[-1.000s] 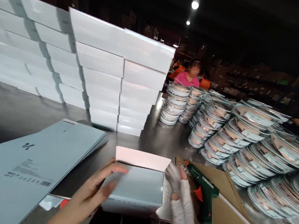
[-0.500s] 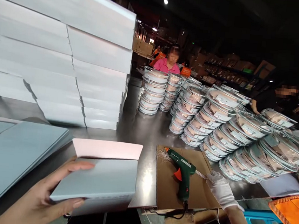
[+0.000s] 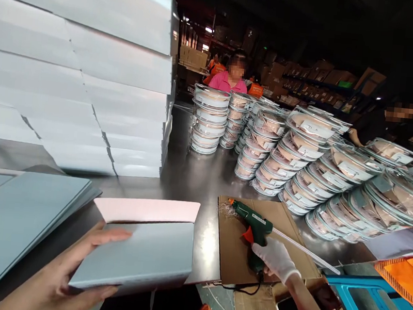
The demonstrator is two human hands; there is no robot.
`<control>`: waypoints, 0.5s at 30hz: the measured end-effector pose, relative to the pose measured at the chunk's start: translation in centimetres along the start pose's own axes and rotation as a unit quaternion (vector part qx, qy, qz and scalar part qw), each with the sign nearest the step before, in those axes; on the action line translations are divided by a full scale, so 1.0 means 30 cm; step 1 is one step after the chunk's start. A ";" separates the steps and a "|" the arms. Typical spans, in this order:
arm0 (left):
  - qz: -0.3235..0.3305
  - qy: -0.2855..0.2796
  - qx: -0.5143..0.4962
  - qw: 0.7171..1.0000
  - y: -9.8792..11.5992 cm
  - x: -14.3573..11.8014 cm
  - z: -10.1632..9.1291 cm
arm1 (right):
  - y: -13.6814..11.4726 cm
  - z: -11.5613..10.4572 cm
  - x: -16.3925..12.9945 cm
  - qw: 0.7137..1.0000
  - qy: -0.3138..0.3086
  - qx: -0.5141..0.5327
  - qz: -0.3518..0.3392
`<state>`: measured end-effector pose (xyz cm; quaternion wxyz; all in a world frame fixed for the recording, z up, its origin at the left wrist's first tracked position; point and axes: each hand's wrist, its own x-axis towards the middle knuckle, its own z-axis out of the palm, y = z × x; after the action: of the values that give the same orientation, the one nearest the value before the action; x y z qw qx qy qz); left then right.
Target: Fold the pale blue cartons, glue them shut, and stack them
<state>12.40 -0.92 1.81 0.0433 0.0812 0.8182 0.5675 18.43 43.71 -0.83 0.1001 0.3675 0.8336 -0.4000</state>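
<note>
Near edge of the table point(image 3: 197, 178): open box point(image 3: 138, 255), held at its left side by the left hand point(image 3: 59, 277). To its left, flat sheets point(image 3: 14, 219); behind, stacked boxes point(image 3: 88, 90). To its right, cardboard point(image 3: 234, 245) bearing the glue gun point(image 3: 254, 228), right hand point(image 3: 273, 259) on it. Beyond that, stacked round containers point(image 3: 301, 159).

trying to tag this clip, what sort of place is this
Most likely a warehouse packing line. A steel work table carries tall stacks of white boxes and rows of clear round trays. The left hand holds a grey box; the gloved right hand grips a green glue gun.
</note>
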 end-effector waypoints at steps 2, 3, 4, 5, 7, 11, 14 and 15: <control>-0.004 -0.017 -0.023 1.000 -0.008 0.014 -0.005 | -0.008 0.013 -0.008 0.992 -0.038 0.119 0.004; 0.004 -0.022 -0.025 0.999 -0.012 0.023 -0.008 | -0.010 0.012 -0.020 0.981 -0.051 0.185 -0.006; 0.018 -0.023 -0.019 0.999 -0.017 0.033 -0.010 | -0.013 0.010 -0.036 0.967 -0.058 0.248 -0.023; 0.035 -0.023 -0.010 0.999 -0.022 0.042 -0.011 | -0.019 0.008 -0.055 0.949 -0.061 0.305 -0.044; 0.066 -0.017 0.011 0.998 -0.030 0.062 -0.014 | -0.045 0.011 -0.092 0.914 -0.064 0.391 -0.089; 0.106 -0.040 0.053 0.992 -0.013 0.099 -0.017 | -0.164 0.043 -0.128 0.851 -0.103 0.488 -0.166; 0.132 -0.024 0.065 0.989 0.028 0.117 -0.007 | -0.260 0.072 -0.149 0.821 -0.161 0.508 -0.205; 0.140 -0.009 0.069 0.988 0.043 0.119 0.000 | -0.280 0.080 -0.162 0.821 -0.178 0.496 -0.218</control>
<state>8.99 0.18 3.08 -0.0348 0.2023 0.8355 0.5097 15.74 35.90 4.81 -0.0387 0.0986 0.5483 -0.8296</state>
